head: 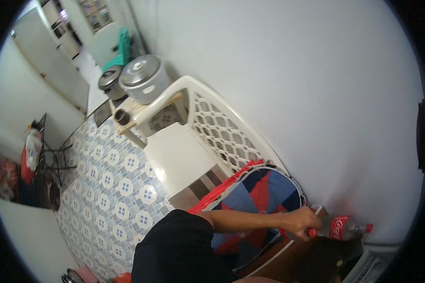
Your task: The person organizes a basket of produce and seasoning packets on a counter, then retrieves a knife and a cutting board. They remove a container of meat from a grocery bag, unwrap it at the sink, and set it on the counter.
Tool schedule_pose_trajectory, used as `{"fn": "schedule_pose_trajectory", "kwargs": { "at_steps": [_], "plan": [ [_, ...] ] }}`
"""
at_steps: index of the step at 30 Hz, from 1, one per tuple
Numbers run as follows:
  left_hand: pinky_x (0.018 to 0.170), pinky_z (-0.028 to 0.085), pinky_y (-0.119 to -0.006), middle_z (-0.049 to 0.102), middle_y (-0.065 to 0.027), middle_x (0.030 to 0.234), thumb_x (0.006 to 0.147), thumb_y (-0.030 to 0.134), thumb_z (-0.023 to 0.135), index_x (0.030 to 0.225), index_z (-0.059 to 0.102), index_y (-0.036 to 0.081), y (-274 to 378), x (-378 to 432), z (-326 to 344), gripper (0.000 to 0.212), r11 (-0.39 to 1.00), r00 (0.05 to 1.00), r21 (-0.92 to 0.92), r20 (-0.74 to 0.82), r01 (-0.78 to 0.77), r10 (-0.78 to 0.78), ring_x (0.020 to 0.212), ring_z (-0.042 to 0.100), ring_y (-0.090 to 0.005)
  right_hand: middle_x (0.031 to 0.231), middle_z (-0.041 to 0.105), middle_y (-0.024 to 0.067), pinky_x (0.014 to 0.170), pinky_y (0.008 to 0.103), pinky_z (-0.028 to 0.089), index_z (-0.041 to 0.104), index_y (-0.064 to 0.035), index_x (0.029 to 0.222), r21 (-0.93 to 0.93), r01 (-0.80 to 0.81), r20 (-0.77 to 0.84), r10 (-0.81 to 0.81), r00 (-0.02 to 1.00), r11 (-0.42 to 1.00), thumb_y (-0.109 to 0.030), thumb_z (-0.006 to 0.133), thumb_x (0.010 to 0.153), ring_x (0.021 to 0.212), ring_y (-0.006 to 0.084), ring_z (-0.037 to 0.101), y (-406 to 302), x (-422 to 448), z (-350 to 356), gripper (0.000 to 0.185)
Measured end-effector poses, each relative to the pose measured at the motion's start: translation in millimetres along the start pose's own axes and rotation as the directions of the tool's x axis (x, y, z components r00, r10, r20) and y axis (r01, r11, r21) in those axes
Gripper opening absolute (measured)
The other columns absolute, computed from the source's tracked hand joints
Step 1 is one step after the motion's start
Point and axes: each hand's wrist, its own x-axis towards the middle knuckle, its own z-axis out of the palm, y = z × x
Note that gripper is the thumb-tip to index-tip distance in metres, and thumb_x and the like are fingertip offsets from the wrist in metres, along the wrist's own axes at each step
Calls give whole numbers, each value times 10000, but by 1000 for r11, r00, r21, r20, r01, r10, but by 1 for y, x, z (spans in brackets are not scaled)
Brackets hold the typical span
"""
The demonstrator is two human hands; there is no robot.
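Note:
My left hand (301, 223) reaches out to the right, its fingers closed around a clear plastic bottle. The red cap (312, 232) of that bottle pokes out beside my fingers; most of its body is hidden by the hand. Just beyond lies a second clear bottle (355, 230) with a red Coca-Cola label and red cap, on its side in this view, near the wall. Under my forearm is a round patchwork cushion (246, 192) in blue, navy and red. My right hand is out of view.
A white plastic bench (177, 145) with a lattice back stands along the wall. Past it, a wooden stand (127, 126) holds a large rice cooker (147, 79), a smaller lidded pot (112, 83) and a dark cup (122, 116). A black-legged table (58, 150) stands far left.

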Motion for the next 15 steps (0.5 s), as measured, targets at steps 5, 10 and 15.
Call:
{"fn": "schedule_pose_trajectory", "kwargs": {
  "at_steps": [5, 10, 15],
  "plan": [
    [605, 475, -455, 590, -139, 713, 564, 289, 757, 777, 598, 39, -3, -5, 7, 365, 998, 999, -66, -42, 11, -14, 673, 599, -376, 1110, 692, 205, 810, 458, 536, 645, -22, 1201, -5, -14, -46, 14, 999, 1000, -109, 597, 865, 977, 350, 677, -9, 10, -1, 350],
    [608, 477, -453, 589, -141, 706, 542, 296, 762, 758, 587, 37, 1, -14, 1, 379, 998, 997, -56, -64, 36, -40, 680, 605, -373, 1113, 690, 206, 818, 460, 535, 646, -23, 1200, -6, -22, -81, 21, 997, 1000, -120, 586, 877, 982, 351, 676, -14, 14, -1, 342],
    [593, 472, -451, 590, -143, 709, 533, 294, 763, 761, 572, 42, 4, -15, 0, 390, 998, 991, -60, -130, -19, 11, 678, 608, -372, 1117, 689, 206, 826, 462, 533, 648, -25, 1199, 5, -33, -105, 33, 994, 999, -130, 574, 889, 988, 352, 675, -10, 14, -1, 336]
  ]
}}
